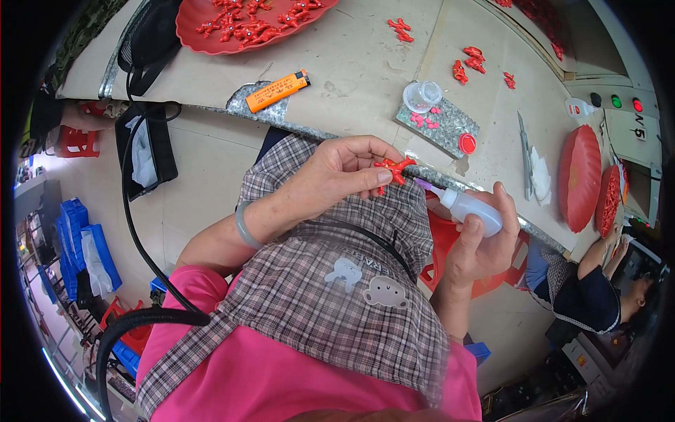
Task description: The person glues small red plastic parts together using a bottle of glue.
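Just in front of the near edge of the work surface (351, 105), a red figurine (398, 169) is held above the wearer's lap, off the surface itself. The left hand (351, 169) is closed to a pinch, its thumb and fingertips gripping the figurine, whose limbs project beyond them. The right hand (485, 246) is partly closed around a translucent squeeze bottle (472, 211), with the thumb along one side and the fingers along the other; the bottle lies tilted, its purple nozzle (426, 184) directed toward the figurine and very near it. Beyond the hands, a speckled stone slab (450, 133) lies beside the near edge of the surface. It carries a small clear cup (422, 97) toward its left end, several pink pieces (420, 119) near the cup, and a round red cap (467, 143) at its right end. Farther to the left, an orange lighter (276, 92) lies close to the near edge, and a red tray (188, 32) holding many similar figures (253, 32) occupies the left part of the surface. Small groups of red figures (474, 60) lie farther in from the near edge, beyond the slab. Toward the right end of the surface are a slender metal tool (525, 155), a crumpled white tissue (541, 176) just beside it, and a red scalloped dish (580, 179).
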### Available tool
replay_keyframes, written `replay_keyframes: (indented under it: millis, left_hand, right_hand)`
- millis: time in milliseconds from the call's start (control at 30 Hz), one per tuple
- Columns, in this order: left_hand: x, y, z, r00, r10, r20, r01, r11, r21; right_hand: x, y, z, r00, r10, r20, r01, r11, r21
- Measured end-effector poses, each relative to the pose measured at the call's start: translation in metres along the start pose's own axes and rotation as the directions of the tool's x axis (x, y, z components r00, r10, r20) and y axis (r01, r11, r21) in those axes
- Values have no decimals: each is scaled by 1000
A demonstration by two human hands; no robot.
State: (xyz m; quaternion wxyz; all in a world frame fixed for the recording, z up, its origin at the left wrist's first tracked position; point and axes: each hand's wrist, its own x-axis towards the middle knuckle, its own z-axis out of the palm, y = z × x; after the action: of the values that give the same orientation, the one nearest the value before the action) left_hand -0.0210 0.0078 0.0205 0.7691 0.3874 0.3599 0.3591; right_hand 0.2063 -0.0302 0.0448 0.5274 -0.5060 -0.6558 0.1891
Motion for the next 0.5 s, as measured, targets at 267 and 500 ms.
replay_keyframes:
  millis: [267, 500]
  left_hand:
    - [1, -4, -1, 999, 31, 27, -29, 999, -45]
    - [2, -3, 0, 999, 15, 33, -13, 999, -49]
  right_hand:
    - [-2, 0, 3, 1000, 23, 21, -23, 1000, -15]
    - [-5, 4, 4, 999, -3, 36, 3, 1000, -16]
